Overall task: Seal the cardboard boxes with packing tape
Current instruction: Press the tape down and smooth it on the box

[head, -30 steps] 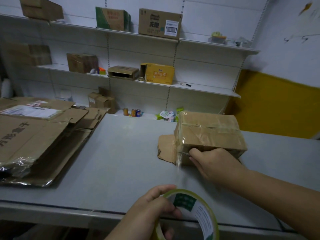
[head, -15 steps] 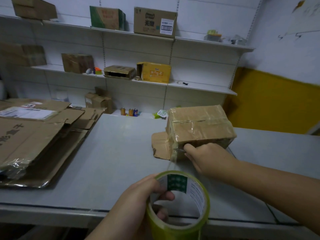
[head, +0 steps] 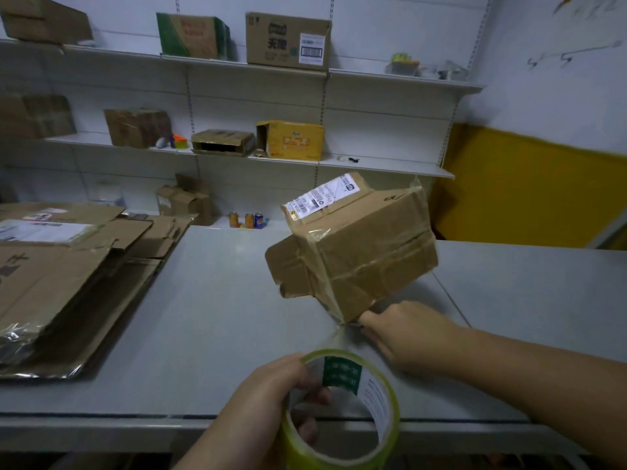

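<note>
Your left hand [head: 271, 398] grips the yellow-green tape roll [head: 342, 412]; your right hand [head: 407, 334] pinches the tilted brown cardboard box's [head: 359, 252] lower corner.

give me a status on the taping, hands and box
Left hand grip on tape roll. Right hand pinching the box's near corner, box tipped up. Flap unsealed. Table clear ahead.

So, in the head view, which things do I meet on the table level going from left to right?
flattened cardboard stack → left hand → tape roll → right hand. The tilted cardboard box overlaps the roll and right hand, so I leave it out.
</note>
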{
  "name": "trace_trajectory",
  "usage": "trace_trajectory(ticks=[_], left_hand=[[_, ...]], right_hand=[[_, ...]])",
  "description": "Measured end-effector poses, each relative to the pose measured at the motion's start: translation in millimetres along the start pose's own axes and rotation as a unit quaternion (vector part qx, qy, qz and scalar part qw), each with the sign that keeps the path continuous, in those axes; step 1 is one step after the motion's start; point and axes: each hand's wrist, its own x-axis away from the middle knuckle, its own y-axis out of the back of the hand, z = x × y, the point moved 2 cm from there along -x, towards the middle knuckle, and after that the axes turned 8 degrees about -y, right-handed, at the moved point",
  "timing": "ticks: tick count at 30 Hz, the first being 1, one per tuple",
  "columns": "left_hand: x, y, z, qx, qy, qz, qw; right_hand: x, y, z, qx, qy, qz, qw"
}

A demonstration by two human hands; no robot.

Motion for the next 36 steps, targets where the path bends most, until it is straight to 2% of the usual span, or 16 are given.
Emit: trace_trajectory(ticks=[2, 6, 11, 17, 22, 25, 27, 28, 30, 32, 33, 36], left_hand=[[3.0, -7.8, -7.6, -0.034, 0.025, 0.037, 0.998], [13.5, -23.9, -50.0, 0.034, -0.035, -0.019, 0.999], [24.9, -25.6, -61.7, -0.056, -0.045, -0.054, 0.996], [7.6, -16.6, -46.9, -0.135, -0.044, -0.132, 0.981], [-10.9, -9.2, -37.5, -0.332, -0.092, -0.166, 0.924], [-12.2, -9.7, -43.1, -0.434, -0.076, -0.134, 0.888], [-15.0, -11.2, -53.7, -0.504, -0.085, -0.110, 0.853], [-17.3, -11.0, -61.0, -0.533, -0.101, -0.122, 0.831], [-26.7, -9.4, -78.8, -0.561, -0.202, -0.191, 0.780], [-42.3, -11.2, -89.6, -0.553, -0.313, -0.200, 0.746], [-51.5, -12.7, -90.8, -0.552, -0.328, -0.174, 0.747], [-74.0, -15.8, -84.6, -0.567, -0.293, -0.095, 0.764]], right_hand=[[0.9, 9.3, -4.9, -0.052, -0.023, -0.012, 0.998], [6.8, 45.6, -23.8, -0.177, -0.058, -0.108, 0.977], [5.1, 70.0, -33.4, -0.157, -0.017, -0.223, 0.962], [-28.2, 59.4, -25.3, -0.211, -0.001, -0.234, 0.949], [-64.3, 55.4, -22.7, -0.236, -0.111, -0.201, 0.944], [-65.4, 55.3, -25.7, -0.303, -0.102, -0.193, 0.928], [-61.9, 52.8, -29.5, -0.340, -0.090, -0.183, 0.918], [-60.4, 52.3, -31.5, -0.361, -0.085, -0.178, 0.911], [-59.3, 52.6, -35.4, -0.414, -0.084, -0.169, 0.891], [-59.6, 52.1, -37.2, -0.486, -0.080, -0.151, 0.857], [-59.7, 51.3, -37.8, -0.514, -0.074, -0.144, 0.842], [-57.6, 46.9, -40.9, -0.578, -0.061, -0.146, 0.800]])
